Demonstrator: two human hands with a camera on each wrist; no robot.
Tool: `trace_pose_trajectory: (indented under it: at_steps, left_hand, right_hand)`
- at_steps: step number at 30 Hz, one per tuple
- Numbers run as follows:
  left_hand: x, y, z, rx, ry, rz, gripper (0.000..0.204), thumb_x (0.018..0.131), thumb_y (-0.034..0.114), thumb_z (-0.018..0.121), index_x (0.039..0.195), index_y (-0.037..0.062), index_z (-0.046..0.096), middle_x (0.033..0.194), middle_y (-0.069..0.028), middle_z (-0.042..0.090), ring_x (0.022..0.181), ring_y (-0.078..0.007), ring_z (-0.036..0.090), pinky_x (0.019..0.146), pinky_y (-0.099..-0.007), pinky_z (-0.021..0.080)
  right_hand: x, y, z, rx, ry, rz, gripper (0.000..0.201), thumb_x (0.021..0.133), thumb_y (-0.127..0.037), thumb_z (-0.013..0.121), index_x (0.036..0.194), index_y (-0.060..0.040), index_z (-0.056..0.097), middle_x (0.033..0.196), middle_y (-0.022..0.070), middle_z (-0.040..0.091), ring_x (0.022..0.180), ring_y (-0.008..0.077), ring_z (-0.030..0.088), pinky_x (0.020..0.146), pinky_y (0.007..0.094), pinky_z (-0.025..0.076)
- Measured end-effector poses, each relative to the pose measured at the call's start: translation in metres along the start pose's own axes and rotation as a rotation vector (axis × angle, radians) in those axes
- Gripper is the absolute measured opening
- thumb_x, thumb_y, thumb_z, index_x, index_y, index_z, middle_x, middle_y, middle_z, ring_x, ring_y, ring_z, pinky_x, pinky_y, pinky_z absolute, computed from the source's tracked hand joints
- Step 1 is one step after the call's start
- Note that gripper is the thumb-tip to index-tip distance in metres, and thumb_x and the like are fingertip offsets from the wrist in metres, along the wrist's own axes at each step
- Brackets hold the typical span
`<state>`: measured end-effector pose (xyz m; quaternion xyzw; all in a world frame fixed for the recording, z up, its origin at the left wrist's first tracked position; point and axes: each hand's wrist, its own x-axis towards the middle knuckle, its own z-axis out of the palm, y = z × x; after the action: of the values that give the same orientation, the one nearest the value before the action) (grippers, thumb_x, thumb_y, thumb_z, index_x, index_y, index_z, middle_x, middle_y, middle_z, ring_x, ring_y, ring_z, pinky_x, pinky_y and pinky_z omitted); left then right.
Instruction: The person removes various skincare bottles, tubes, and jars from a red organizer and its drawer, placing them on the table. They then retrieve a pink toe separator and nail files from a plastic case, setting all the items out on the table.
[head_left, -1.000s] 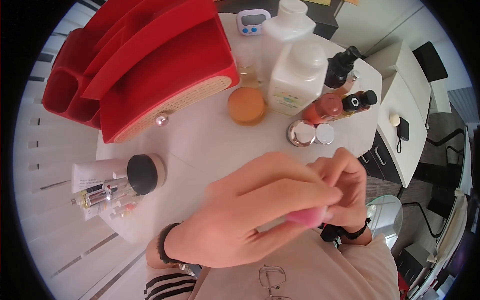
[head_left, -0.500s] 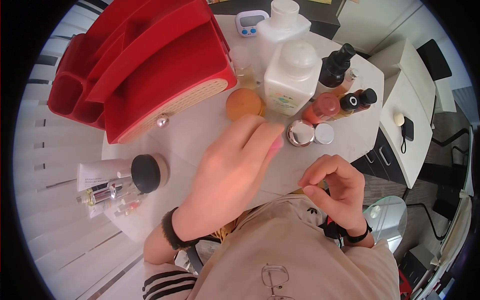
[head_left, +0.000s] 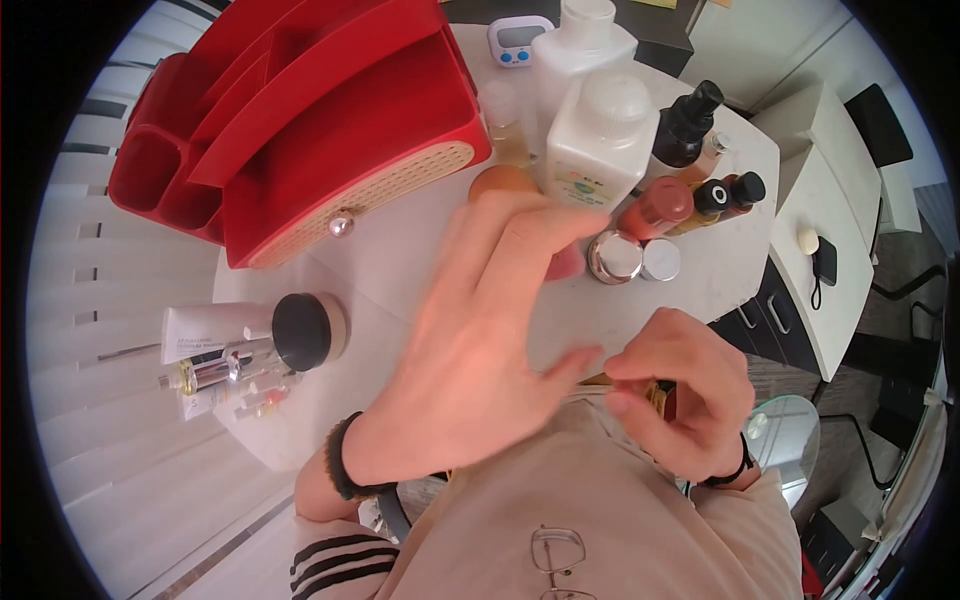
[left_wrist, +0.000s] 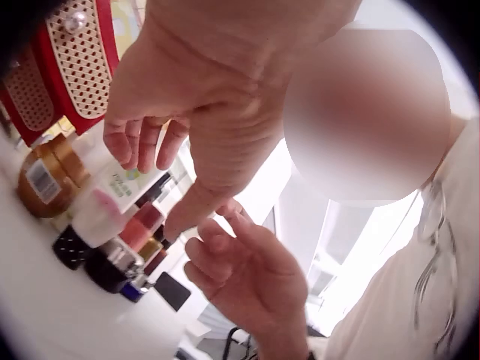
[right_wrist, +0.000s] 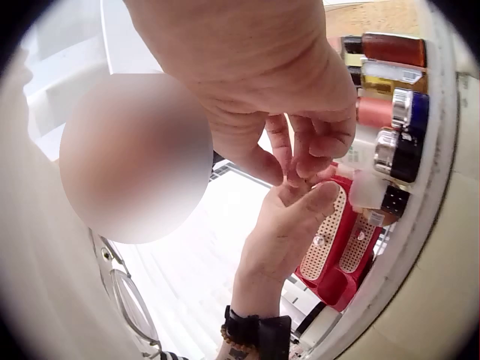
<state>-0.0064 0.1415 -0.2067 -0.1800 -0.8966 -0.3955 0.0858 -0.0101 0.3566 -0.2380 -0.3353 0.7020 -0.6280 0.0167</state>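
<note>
My left hand [head_left: 480,320] reaches over the table, fingers loosely extended and thumb spread, nothing in its grasp. Beyond its fingertips stands a short, stubby thing with a pink-and-white top [head_left: 566,263]. In the left wrist view, its black base with white dots [left_wrist: 71,247] rests on the table, apart from my fingers. My right hand [head_left: 690,390] hovers over the near table edge in front of my body, fingers loosely bent and empty; the left thumb overlaps it in the right wrist view. Two silver-topped jars [head_left: 615,257] stand just right of the pink-and-white thing.
White bottles [head_left: 603,150], a salmon bottle [head_left: 657,207] and a black pump bottle [head_left: 687,125] stand at the back right. A red organizer [head_left: 320,140] fills the back left. Nearer left lie a black-lidded jar [head_left: 302,332] and a white tube [head_left: 215,332]. A timer [head_left: 520,40] stands behind.
My left hand has carried the pink-and-white thing from beside my right hand to the table, beside the silver-topped jars, and let it go. The right hand's fingers have loosened.
</note>
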Motion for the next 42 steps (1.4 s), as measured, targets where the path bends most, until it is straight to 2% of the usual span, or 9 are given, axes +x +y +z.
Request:
trace_pose_trajectory:
  at_steps: [4,7,8,10,16,18,21,30,42]
  left_hand:
    - [0.000,0.016,-0.010,-0.260,-0.059,0.028,0.127,0.055,0.022,0.093,0.160,0.0068,0.023,0.154,-0.0166,0.044,0.136,-0.0312,0.047,0.100,-0.0457,0.040]
    - [0.001,0.018,-0.008,-0.152,-0.022,0.110,0.140,0.057,0.031,0.093,0.164,0.0033,0.007,0.162,-0.0222,0.033,0.142,-0.0323,0.044,0.103,-0.0488,0.037]
    - [0.002,0.018,-0.002,-0.153,-0.021,0.110,0.140,0.057,0.031,0.093,0.164,0.0033,0.007,0.162,-0.0222,0.033,0.142,-0.0323,0.044,0.103,-0.0488,0.037]
    - [0.005,0.019,0.013,-0.225,0.228,0.159,0.097,0.069,0.009,0.084,0.155,0.0069,0.038,0.125,-0.0136,0.058,0.107,-0.0271,0.055,0.105,-0.0386,0.035]
    - [0.003,0.022,0.005,-0.280,0.151,0.214,0.090,0.073,0.007,0.078,0.153,0.0011,0.037,0.130,-0.0187,0.054,0.111,-0.0309,0.055,0.106,-0.0419,0.035]
    - [0.004,0.026,-0.003,-0.301,0.121,0.237,0.088,0.075,0.006,0.076,0.153,-0.0012,0.037,0.132,-0.0207,0.053,0.112,-0.0325,0.055,0.106,-0.0432,0.036]
    - [0.001,0.028,-0.010,-0.313,0.109,0.249,0.086,0.076,0.006,0.075,0.152,-0.0026,0.036,0.134,-0.0219,0.052,0.113,-0.0335,0.054,0.106,-0.0439,0.035]
    - [-0.004,0.019,-0.003,-0.335,0.130,0.264,0.086,0.075,0.003,0.074,0.151,-0.0042,0.035,0.138,-0.0239,0.047,0.116,-0.0358,0.052,0.107,-0.0450,0.034]
    - [0.001,0.008,0.016,-0.362,0.162,0.276,0.086,0.074,0.000,0.073,0.150,-0.0065,0.033,0.144,-0.0266,0.041,0.119,-0.0388,0.049,0.109,-0.0463,0.032]
  right_hand:
    - [0.013,-0.008,0.007,-0.077,-0.013,-0.247,0.042,0.070,-0.002,0.078,0.112,-0.0026,0.076,0.083,0.0065,0.060,0.063,0.0181,0.052,0.054,0.0283,0.040]
    - [0.014,-0.015,0.022,0.006,0.012,-0.332,0.052,0.066,-0.011,0.077,0.117,-0.0023,0.077,0.081,0.0048,0.056,0.060,0.0168,0.046,0.051,0.0281,0.035]
    - [0.013,-0.016,0.027,0.012,0.038,-0.353,0.054,0.064,-0.012,0.076,0.117,-0.0016,0.077,0.080,0.0044,0.055,0.059,0.0166,0.045,0.049,0.0283,0.034]
    - [0.012,-0.016,0.032,0.017,0.064,-0.372,0.055,0.062,-0.012,0.074,0.116,-0.0010,0.077,0.079,0.0040,0.053,0.058,0.0165,0.044,0.048,0.0286,0.033]
    - [0.012,-0.017,0.034,0.022,0.068,-0.398,0.057,0.057,-0.012,0.072,0.112,-0.0001,0.078,0.075,0.0041,0.052,0.056,0.0155,0.043,0.045,0.0278,0.030]
    - [0.012,-0.017,0.033,-0.021,0.024,-0.422,0.033,0.079,-0.014,0.075,0.109,-0.0013,0.077,0.081,0.0074,0.062,0.053,0.0161,0.047,0.045,0.0281,0.034]
    - [0.014,-0.019,0.056,-0.073,0.294,-0.477,0.028,0.076,-0.011,0.074,0.102,-0.0010,0.076,0.081,0.0096,0.061,0.052,0.0168,0.047,0.044,0.0276,0.035]
    - [0.017,-0.012,0.054,-0.112,0.223,-0.572,0.030,0.064,-0.008,0.069,0.092,0.0006,0.073,0.080,0.0124,0.063,0.047,0.0190,0.048,0.042,0.0276,0.036]
    - [0.018,-0.015,0.046,-0.144,0.169,-0.524,0.026,0.073,-0.010,0.069,0.096,0.0036,0.073,0.081,0.0125,0.067,0.055,0.0223,0.056,0.046,0.0296,0.040]
